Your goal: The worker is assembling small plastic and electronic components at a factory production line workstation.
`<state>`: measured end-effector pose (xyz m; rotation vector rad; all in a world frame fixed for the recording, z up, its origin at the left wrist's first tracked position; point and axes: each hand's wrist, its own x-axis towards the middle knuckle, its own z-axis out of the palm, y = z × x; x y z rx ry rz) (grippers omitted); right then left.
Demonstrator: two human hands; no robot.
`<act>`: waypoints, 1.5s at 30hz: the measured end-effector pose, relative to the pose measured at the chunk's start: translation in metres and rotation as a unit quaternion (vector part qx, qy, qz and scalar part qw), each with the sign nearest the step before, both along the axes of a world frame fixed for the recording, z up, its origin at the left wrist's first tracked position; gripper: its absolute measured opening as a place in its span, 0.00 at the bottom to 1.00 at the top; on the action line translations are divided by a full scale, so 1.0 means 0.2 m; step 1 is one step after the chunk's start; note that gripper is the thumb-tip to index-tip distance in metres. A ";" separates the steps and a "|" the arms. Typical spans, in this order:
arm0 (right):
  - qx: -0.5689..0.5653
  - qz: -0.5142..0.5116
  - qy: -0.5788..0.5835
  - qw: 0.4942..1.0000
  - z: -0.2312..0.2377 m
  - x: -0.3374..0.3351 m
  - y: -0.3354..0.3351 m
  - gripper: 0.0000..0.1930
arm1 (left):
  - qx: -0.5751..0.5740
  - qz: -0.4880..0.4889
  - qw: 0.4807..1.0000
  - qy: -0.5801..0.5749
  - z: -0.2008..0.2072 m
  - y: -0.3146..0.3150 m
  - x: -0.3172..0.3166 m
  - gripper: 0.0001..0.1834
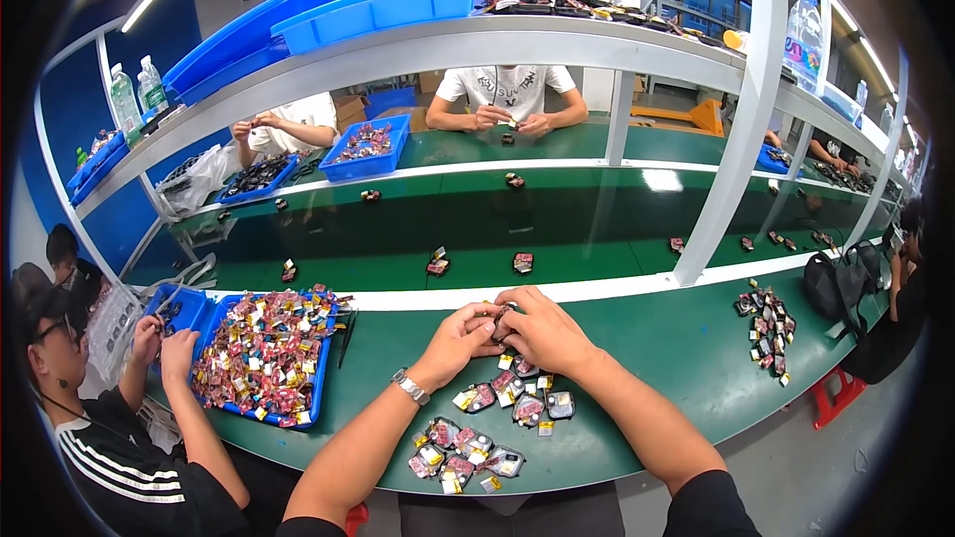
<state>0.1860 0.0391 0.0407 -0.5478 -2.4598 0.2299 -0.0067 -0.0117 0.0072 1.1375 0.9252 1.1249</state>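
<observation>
My left hand, with a metal-band watch at its wrist, meets my right hand over the green bench. Both hands are closed around a small black part, mostly hidden by the fingers. Just below them lies a group of small black housings with red circuit boards and silver battery cells. A second group of similar housings sits nearer the bench's front edge. To the left, a blue tray is heaped with red boards and silver-and-yellow cells.
A pair of black tweezers lies beside the tray. At the right are more assembled pieces and a black bag. Beyond a white rail, a dark belt carries scattered pieces. A metal post rises ahead. Co-workers sit left and opposite.
</observation>
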 end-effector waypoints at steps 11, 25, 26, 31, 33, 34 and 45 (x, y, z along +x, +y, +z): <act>-0.060 0.020 0.036 0.997 -0.01 0.02 0.00 0.06 | -0.023 -0.036 0.997 -0.069 -0.02 0.01 -0.04 0.18; -0.196 0.009 0.076 0.978 -0.07 0.00 0.02 0.05 | -0.010 -0.064 0.997 -0.041 0.01 0.00 -0.03 0.19; -0.196 0.009 0.078 0.978 -0.08 0.00 0.02 0.05 | -0.010 -0.065 0.997 -0.040 0.00 0.00 -0.04 0.19; -0.179 -0.011 0.122 0.976 -0.11 -0.01 0.00 0.06 | -0.021 -0.050 0.996 -0.068 -0.01 0.01 -0.04 0.17; -0.161 -0.028 0.137 0.977 -0.14 -0.03 -0.02 0.06 | -0.018 -0.054 0.996 -0.075 -0.02 0.01 -0.04 0.17; -0.142 -0.044 0.151 0.977 -0.15 -0.04 -0.02 0.05 | -0.016 -0.058 0.995 -0.083 -0.03 0.01 -0.04 0.16; -0.149 -0.063 0.193 0.968 -0.17 -0.07 -0.05 0.06 | -0.021 -0.049 0.992 -0.112 -0.03 0.01 -0.05 0.14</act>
